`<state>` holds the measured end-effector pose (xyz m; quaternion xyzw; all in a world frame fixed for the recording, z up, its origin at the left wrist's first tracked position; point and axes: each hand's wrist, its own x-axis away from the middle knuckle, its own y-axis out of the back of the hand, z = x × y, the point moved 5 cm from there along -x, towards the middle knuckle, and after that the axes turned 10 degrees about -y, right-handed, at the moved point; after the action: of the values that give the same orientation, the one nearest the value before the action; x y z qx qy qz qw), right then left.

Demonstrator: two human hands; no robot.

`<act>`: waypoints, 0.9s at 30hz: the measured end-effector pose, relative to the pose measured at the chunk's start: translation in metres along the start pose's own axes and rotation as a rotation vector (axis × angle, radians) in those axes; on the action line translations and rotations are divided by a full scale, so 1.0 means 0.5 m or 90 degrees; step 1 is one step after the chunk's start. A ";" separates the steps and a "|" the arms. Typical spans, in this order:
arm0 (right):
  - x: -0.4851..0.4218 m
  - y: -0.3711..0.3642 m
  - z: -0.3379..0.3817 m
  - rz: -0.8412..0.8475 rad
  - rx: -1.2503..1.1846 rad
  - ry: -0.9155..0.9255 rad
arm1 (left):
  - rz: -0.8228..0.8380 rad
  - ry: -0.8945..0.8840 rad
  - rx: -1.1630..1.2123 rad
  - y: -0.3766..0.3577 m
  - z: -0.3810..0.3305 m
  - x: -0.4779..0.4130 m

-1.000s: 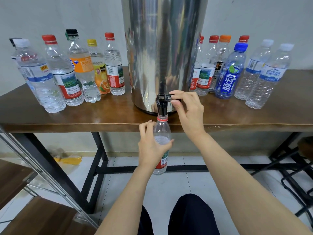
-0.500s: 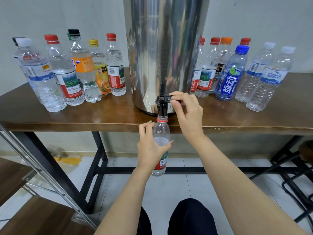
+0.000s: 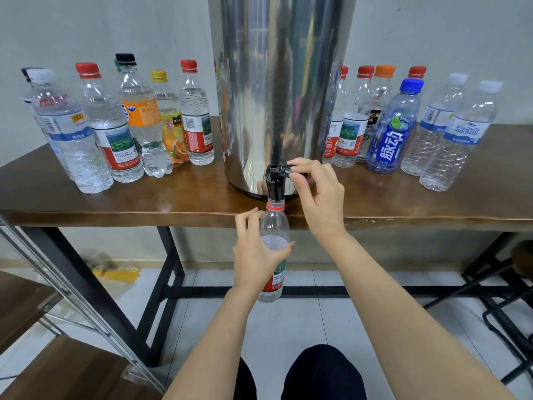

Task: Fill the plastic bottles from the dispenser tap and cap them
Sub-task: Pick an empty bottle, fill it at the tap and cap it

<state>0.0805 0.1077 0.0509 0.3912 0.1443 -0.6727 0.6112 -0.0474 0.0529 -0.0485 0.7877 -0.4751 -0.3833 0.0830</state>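
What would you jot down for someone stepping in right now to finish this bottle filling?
Left hand grips the open bottle, its mouth right under the tap.
Right hand pinches the tap lever with its fingers.
The dispenser stands on the table, with capped bottles on both sides: the left group looks full, the right group looks empty.
Done: this bottle is more than half full.
Left: top it up, close the tap and cap it (its cap is not in view), then probably fill the right group.

place: plain workroom — steel dispenser (image 3: pixel 277 82) | wooden table (image 3: pixel 144 203) | tiled floor (image 3: pixel 302 327)
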 end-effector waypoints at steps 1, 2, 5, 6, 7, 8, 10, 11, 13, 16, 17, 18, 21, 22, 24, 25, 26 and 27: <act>0.000 0.000 0.000 0.001 -0.002 -0.003 | -0.002 -0.001 0.003 0.000 0.000 0.000; 0.000 0.000 -0.001 0.002 -0.003 -0.005 | -0.003 -0.001 0.007 0.000 0.000 0.001; 0.000 0.001 0.001 0.004 -0.004 -0.005 | -0.005 0.004 0.008 -0.001 0.001 0.001; 0.001 0.001 0.001 0.004 -0.003 -0.006 | -0.005 0.006 0.005 -0.001 0.001 0.001; 0.000 0.001 0.001 0.004 -0.003 -0.006 | -0.005 0.007 0.003 -0.002 0.001 0.001; 0.000 0.000 0.000 0.004 -0.002 -0.007 | -0.005 0.009 0.003 -0.002 0.000 0.001; 0.000 0.000 0.000 0.003 -0.002 -0.008 | -0.005 0.010 0.003 -0.002 0.000 0.000; 0.000 0.000 0.000 0.002 -0.001 -0.007 | -0.005 0.010 0.001 -0.002 0.000 0.000; -0.001 0.000 0.001 0.004 0.000 -0.008 | -0.003 0.013 0.000 -0.002 0.001 0.000; 0.000 0.000 0.000 0.008 0.001 -0.013 | -0.001 0.014 0.004 -0.003 0.001 0.000; 0.000 0.000 -0.001 0.009 0.001 -0.014 | -0.001 0.013 0.006 -0.003 0.000 0.000; -0.001 0.000 -0.001 0.010 0.000 -0.016 | -0.002 0.011 0.007 -0.002 0.000 0.000; 0.000 -0.001 -0.001 0.012 -0.004 -0.017 | -0.005 0.009 0.010 -0.003 0.000 0.000; 0.000 -0.001 0.000 0.012 -0.004 -0.017 | -0.006 0.010 0.011 -0.002 0.000 0.000; 0.000 -0.001 0.000 0.011 -0.003 -0.018 | -0.007 0.012 0.011 -0.002 0.000 0.000; 0.000 -0.001 0.000 0.012 -0.004 -0.019 | -0.007 0.013 0.010 -0.002 0.000 -0.001; 0.000 -0.001 -0.001 0.012 -0.006 -0.020 | -0.007 0.013 0.010 -0.002 0.000 -0.001; 0.000 -0.001 0.000 0.013 -0.008 -0.020 | -0.006 0.013 0.009 -0.002 -0.001 -0.001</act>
<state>0.0802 0.1079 0.0506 0.3779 0.1346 -0.6716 0.6230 -0.0467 0.0536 -0.0486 0.7943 -0.4734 -0.3721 0.0803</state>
